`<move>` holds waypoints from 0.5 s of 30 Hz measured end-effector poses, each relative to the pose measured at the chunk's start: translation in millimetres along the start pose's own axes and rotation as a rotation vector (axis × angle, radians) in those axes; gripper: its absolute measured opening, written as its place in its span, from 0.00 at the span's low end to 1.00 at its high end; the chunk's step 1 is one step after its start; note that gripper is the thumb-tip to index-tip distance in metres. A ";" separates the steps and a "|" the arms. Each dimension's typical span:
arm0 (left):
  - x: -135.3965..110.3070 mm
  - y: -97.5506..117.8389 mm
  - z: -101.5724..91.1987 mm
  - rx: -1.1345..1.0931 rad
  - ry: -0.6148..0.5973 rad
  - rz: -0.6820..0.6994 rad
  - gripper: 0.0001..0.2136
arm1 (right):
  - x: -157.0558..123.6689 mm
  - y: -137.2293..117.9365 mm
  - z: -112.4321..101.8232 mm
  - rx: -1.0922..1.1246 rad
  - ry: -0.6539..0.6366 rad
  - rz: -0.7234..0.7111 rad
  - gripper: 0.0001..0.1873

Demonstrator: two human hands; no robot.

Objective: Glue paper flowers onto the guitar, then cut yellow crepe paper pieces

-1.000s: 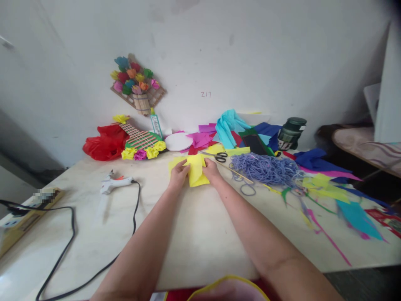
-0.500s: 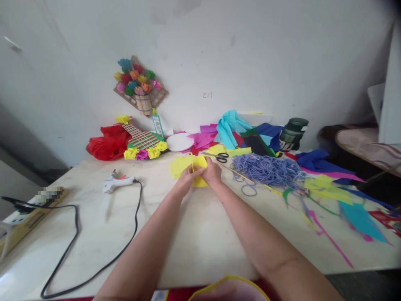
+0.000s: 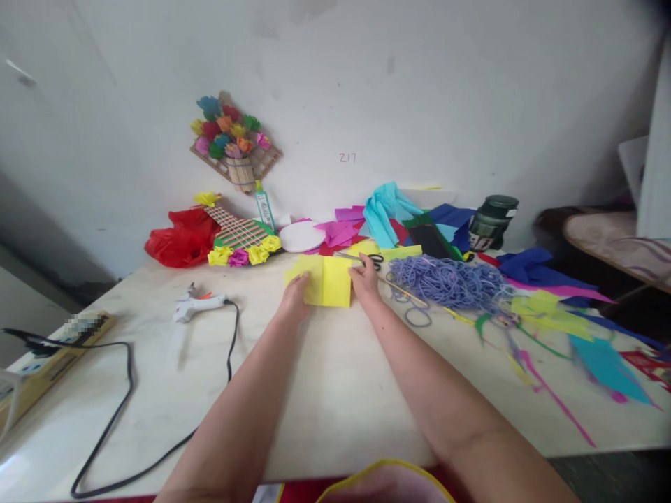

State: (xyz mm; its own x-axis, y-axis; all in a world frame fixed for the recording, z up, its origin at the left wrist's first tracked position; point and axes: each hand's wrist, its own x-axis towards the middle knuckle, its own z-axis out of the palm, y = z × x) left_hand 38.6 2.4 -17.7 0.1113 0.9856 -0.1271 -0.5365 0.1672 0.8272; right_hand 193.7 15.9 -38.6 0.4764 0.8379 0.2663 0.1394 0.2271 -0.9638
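A yellow sheet of paper (image 3: 328,281) lies spread on the pale table (image 3: 335,391), creased down its middle. My left hand (image 3: 294,296) rests on its left edge with the fingers pressing down. On its right edge sits my right hand (image 3: 365,279), fingers flat on the paper. Both forearms reach out from the bottom of the view. Black-handled scissors (image 3: 370,260) lie just beyond my right hand.
A white glue gun (image 3: 199,304) with a black cord (image 3: 157,447) lies at the left, near a power strip (image 3: 47,356). A heap of purple string (image 3: 445,281), coloured paper scraps (image 3: 545,307), a dark jar (image 3: 490,222), a red bag (image 3: 181,241) and paper-flower crafts (image 3: 244,244) crowd the back and right.
The yellow paper was bunched between both hands half a second ago. Now it lies opened flat, and my hands have moved apart to its left and right edges.
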 end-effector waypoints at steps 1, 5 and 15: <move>0.2 0.0 -0.3 -0.015 0.006 0.002 0.07 | 0.8 -0.2 -0.2 0.039 0.000 0.030 0.29; 2.1 -1.1 -1.5 -0.070 0.014 0.009 0.07 | 2.4 1.5 2.4 0.141 -0.047 0.118 0.27; 2.1 -0.8 -1.4 -0.204 -0.074 -0.031 0.12 | -7.0 -3.7 5.5 -0.268 -0.061 -0.160 0.14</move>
State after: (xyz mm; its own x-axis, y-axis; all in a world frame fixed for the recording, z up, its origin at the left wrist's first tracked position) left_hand 38.1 4.3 -19.4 0.1872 0.9768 -0.1043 -0.6890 0.2062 0.6948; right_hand 185.1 11.9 -36.9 0.3780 0.8321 0.4060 0.4361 0.2268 -0.8709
